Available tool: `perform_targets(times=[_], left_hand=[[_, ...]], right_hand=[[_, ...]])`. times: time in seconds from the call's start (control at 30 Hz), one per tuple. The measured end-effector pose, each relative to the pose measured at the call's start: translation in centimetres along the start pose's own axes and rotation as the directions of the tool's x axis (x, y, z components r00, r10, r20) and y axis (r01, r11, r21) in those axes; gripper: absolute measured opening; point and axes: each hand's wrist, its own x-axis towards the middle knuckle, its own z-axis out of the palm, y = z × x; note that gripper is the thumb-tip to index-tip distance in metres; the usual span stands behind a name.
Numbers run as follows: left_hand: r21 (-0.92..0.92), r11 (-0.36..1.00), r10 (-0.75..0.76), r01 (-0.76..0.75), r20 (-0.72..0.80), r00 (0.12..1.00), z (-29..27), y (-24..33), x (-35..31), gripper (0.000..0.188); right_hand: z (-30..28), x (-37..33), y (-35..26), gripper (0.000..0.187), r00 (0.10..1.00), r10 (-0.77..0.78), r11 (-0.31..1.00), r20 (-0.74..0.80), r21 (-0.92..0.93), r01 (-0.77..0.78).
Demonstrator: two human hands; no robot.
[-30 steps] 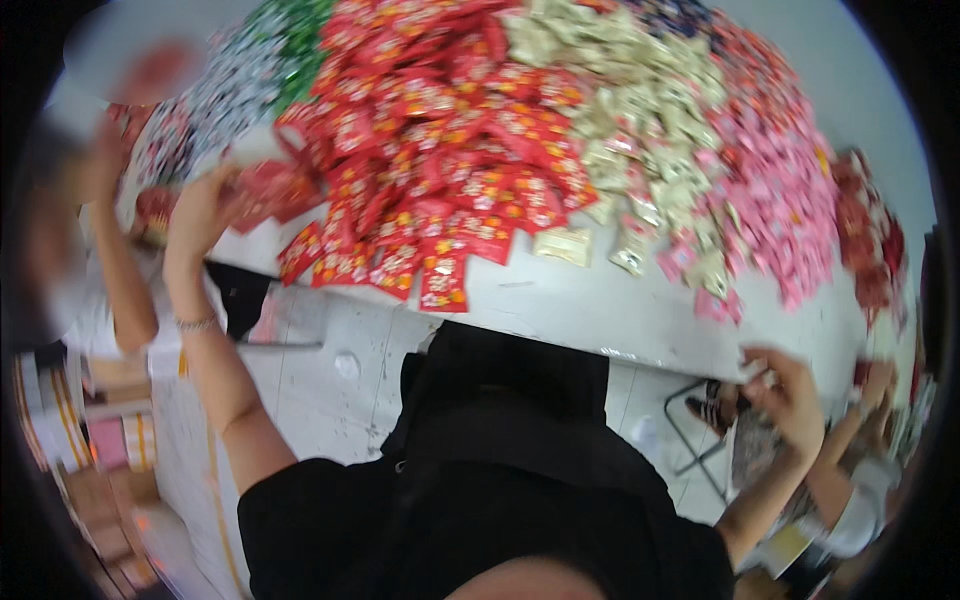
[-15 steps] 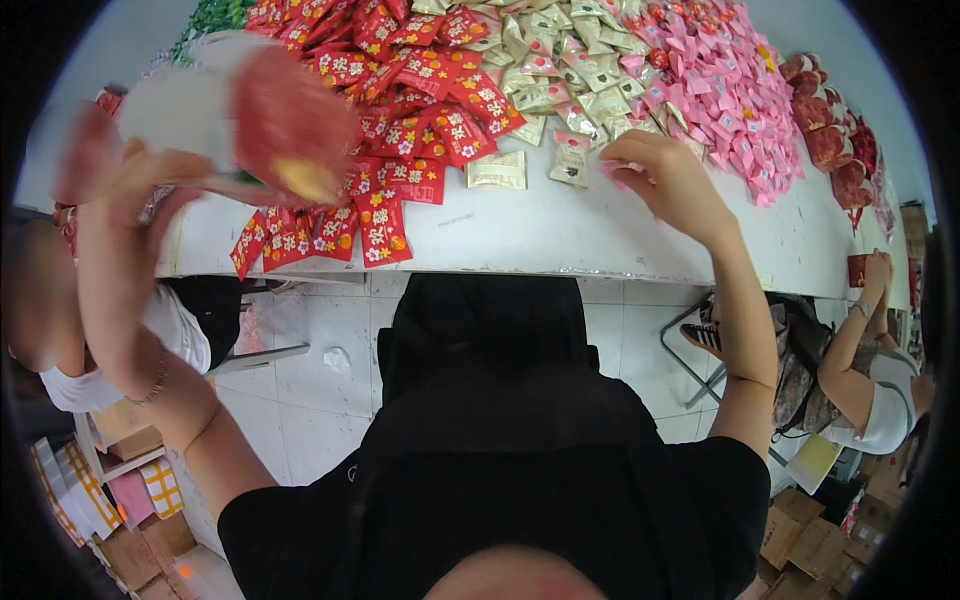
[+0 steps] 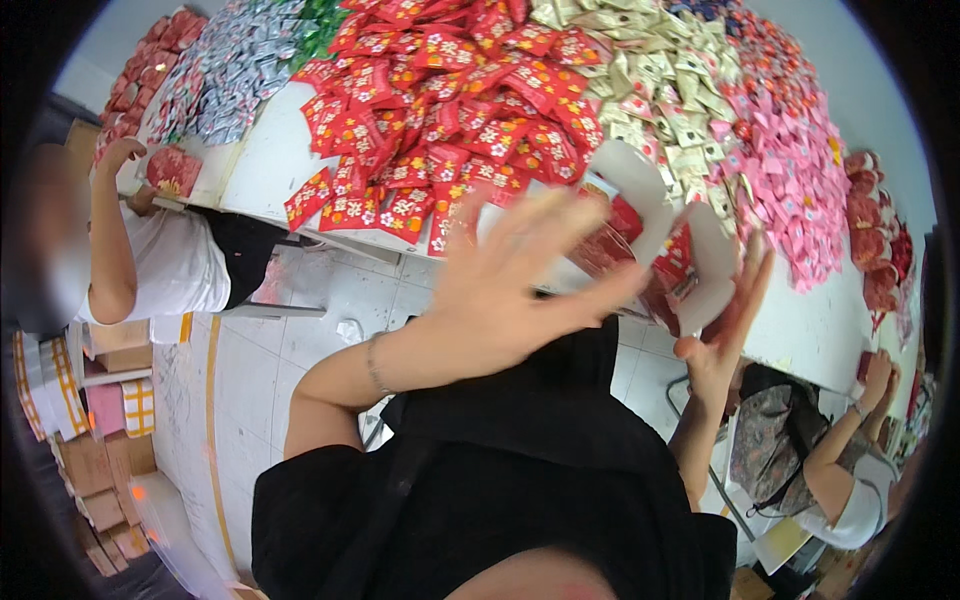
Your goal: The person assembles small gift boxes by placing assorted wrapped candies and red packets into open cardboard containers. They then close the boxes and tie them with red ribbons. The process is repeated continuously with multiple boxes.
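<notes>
Two small red boxes stand side by side at the table's front edge, their rounded white flaps raised. Red packets show inside the left box point(image 3: 645, 195) and the right box point(image 3: 712, 268). My left hand point(image 3: 510, 285), blurred, spreads its fingers over the left box's near side and hides part of it. Against the right box's outer side rests my right hand point(image 3: 715, 355), fingers stretched upward along the flap and thumb apart. Just beyond the boxes lie heaped red flowered packets point(image 3: 450, 130) and cream packets point(image 3: 680, 110).
Pink packets point(image 3: 800, 190) are piled at right, silver-blue ones point(image 3: 235, 70) at far left. Filled red bags point(image 3: 870, 230) line the table's right end. One person point(image 3: 160, 250) sits at left, another point(image 3: 840, 450) at right. Cartons point(image 3: 100, 460) are stacked at lower left.
The blurred red-and-white thing in my left hand has come from the left to the front, where two boxes now stand. My right hand has moved nearer to me, beside them. The view has shifted left.
</notes>
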Motion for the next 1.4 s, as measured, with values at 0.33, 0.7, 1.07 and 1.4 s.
perform_targets(times=[0.33, 0.7, 1.07, 1.4], left_hand=[[0.337, 0.789, -0.580, 0.514, 0.132, 0.804, 2.1, -11.6, -6.4, 0.116], [0.194, 0.903, -0.416, 0.383, 0.176, 0.892, 4.7, -19.8, -2.1, 0.102], [0.198, 0.904, -0.417, 0.380, 0.198, 0.887, 1.7, -16.3, -2.3, 0.085], [0.215, 0.960, -0.159, 0.179, -0.106, 0.982, 2.7, -17.0, -4.4, 0.057]], right_hand=[[4.9, -1.6, 3.0, 0.138, 0.991, -0.014, 1.000, -0.136, 0.024, 0.017], [6.1, 0.2, 4.6, 0.122, 0.907, 0.411, 0.880, 0.088, 0.221, -0.420], [-0.5, 5.7, 0.9, 0.082, 0.997, -0.027, 1.000, -0.069, -0.012, 0.026], [6.2, 47.0, 8.8, 0.023, 0.941, -0.073, 0.851, 0.330, -0.472, 0.231]])
